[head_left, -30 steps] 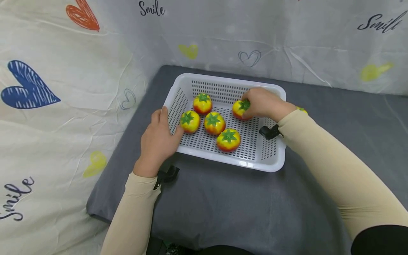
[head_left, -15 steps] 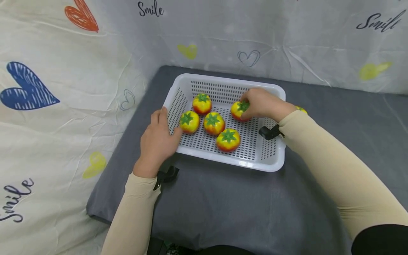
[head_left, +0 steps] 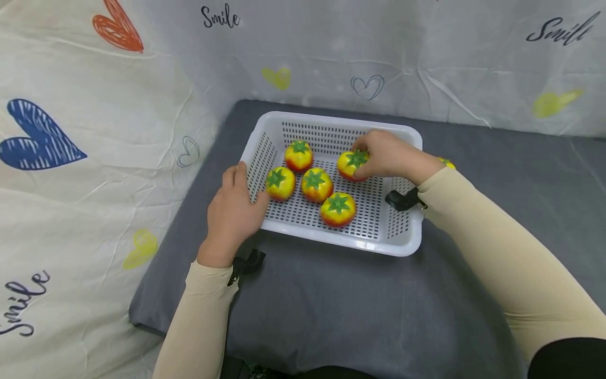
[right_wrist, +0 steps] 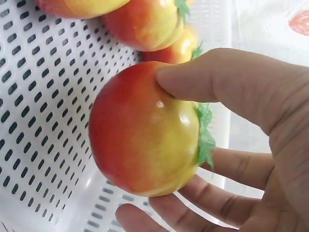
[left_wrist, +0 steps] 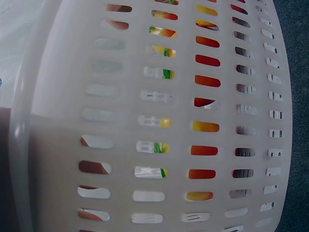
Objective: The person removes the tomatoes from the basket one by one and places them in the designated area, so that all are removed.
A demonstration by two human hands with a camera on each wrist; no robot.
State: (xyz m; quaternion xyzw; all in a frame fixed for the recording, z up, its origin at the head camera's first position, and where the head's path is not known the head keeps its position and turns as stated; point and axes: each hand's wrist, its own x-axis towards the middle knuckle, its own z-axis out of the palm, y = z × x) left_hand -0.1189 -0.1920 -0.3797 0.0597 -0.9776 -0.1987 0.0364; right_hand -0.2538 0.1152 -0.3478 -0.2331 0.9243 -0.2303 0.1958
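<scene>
Inside a white perforated basket, my right hand holds a shiny yellow-and-red tomato with a green leafy top. The right wrist view shows my thumb on one side of that tomato and the fingers around the other, close over the basket floor. To its left, several similar tomatoes sit grouped in the basket. My left hand holds the basket's left rim near the front corner. Slots in the basket wall fill the left wrist view, with red and yellow showing through.
Another yellow fruit peeks out behind the right forearm, outside the basket on the right. The basket stands on a grey cloth-covered table. A pale printed curtain hangs behind and to the left.
My right hand has shifted the held tomato slightly left, toward the grouped tomatoes. My left hand stays at the basket rim, and the head view has tilted a little.
</scene>
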